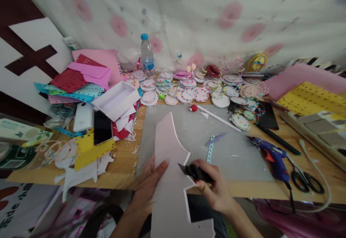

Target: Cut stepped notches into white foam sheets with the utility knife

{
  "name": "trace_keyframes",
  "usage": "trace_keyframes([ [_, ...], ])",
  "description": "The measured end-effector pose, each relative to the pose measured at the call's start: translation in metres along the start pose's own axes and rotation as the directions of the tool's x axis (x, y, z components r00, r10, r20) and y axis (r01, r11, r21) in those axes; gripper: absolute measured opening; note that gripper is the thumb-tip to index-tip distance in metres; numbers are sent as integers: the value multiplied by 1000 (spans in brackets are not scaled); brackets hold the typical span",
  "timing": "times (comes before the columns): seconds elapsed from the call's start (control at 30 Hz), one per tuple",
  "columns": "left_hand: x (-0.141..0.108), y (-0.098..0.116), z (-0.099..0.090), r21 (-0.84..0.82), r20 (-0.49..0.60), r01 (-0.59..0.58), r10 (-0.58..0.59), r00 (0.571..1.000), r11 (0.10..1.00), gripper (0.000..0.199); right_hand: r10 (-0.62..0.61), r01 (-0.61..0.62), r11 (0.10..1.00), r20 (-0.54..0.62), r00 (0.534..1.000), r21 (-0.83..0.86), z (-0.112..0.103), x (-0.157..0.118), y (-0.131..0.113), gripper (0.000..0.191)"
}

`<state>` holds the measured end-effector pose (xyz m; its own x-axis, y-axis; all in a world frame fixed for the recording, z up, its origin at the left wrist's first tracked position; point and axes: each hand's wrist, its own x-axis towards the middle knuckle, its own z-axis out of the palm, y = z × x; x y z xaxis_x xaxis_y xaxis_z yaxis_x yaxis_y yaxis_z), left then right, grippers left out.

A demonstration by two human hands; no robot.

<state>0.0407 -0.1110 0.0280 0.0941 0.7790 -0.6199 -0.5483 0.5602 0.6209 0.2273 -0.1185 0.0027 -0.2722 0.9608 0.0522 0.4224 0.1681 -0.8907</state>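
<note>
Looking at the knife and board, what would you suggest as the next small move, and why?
I'd probably shift the left hand slightly away first: its thumb lies on the board, and the bare blade of the knife, held in the right hand, points roughly towards it.

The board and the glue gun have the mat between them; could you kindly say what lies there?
In the head view, a blue strip, purple scrap and white sliver lie between the board and glue gun; a white rod lies farther back.
</note>
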Motion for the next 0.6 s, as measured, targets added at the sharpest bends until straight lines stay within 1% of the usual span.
trace_keyframes([
  [0.07, 2, 4, 1, 33, -51, -52, 54, 997, 998, 75, 53, -53, 999, -64, 997, 3, 2, -2, 4, 58],
  [0.1, 5, 8, 1, 58, -76, -102, 106, 991, 993, 78, 95, -94, 995, -131, 987, 15, 2, -4, 6, 58],
  [0.13, 9, 14, 2, 91, -101, -169, 178, 979, 981, 80, 144, -137, 989, -209, 967, 46, 3, -4, 8, 58],
  [0.17, 12, 21, 2, 133, -125, -251, 268, 955, 959, 81, 198, -175, 979, -279, 940, 104, 2, -4, 10, 58],
  [0.2, 17, 29, 3, 186, -143, -341, 368, 919, 922, 80, 256, -203, 960, -315, 914, 190, 1, -2, 10, 57],
  [0.23, 20, 38, 3, 248, -157, -428, 472, 867, 869, 77, 311, -222, 931, -313, 897, 290, -1, 0, 9, 56],
  [0.3, 27, 56, 2, 375, -153, -573, 658, 737, 729, 71, 390, -248, 839, -219, 894, 484, -7, 7, 3, 52],
  [0.33, 30, 63, 2, 425, -128, -627, 729, 672, 653, 66, 407, -260, 789, -158, 899, 556, -10, 11, -2, 51],
  [0.37, 32, 69, 0, 459, -88, -664, 774, 627, 591, 61, 418, -273, 749, -110, 902, 604, -13, 16, -7, 49],
  [0.4, 35, 73, -1, 475, -41, -690, 797, 602, 546, 56, 424, -285, 724, -80, 902, 628, -15, 21, -13, 47],
  [0.43, 37, 75, -2, 480, 8, -705, 801, 599, 522, 50, 430, -300, 715, -59, 901, 632, -16, 25, -19, 46],
  [0.5, 42, 76, -4, 481, 86, -710, 778, 622, 515, 43, 419, -320, 730, -26, 908, 604, -16, 33, -29, 44],
  [0.53, 44, 76, -4, 482, 106, -707, 766, 634, 518, 43, 401, -322, 745, -6, 916, 585, -15, 36, -33, 43],
  [0.6, 46, 75, -2, 477, 109, -706, 761, 639, 524, 45, 359, -319, 769, 40, 933, 554, -13, 43, -39, 43],
])
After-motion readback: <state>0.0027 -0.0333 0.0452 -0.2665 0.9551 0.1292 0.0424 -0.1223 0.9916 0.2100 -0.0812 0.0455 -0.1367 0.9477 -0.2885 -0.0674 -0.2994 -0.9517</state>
